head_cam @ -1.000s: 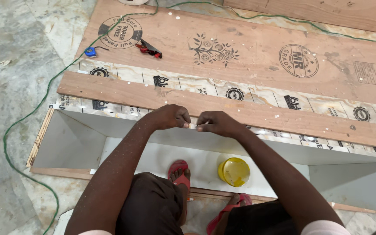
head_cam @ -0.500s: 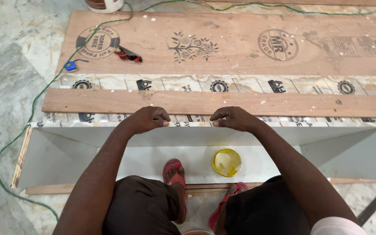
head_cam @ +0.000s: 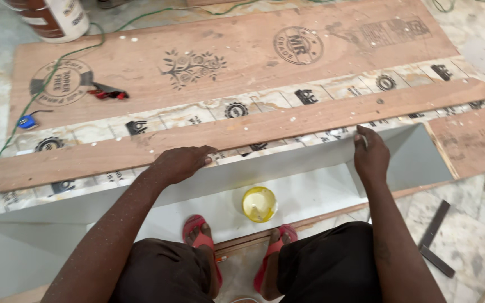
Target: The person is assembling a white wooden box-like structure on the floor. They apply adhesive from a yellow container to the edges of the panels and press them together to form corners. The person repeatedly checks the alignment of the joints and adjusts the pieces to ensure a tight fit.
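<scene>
The long wooden strip (head_cam: 242, 132) runs left to right just beyond both hands; left hand (head_cam: 179, 164) curls on the white panel edge (head_cam: 276, 163), right hand (head_cam: 370, 154) pinches it.

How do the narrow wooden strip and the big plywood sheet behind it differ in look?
The narrow wooden strip is long, slim and bare, while the big plywood sheet is broad and carries dark round stamps and a tree mark. The left hand rests at the strip; tools lie on the sheet. Both are brown, flat and dusty.
</scene>
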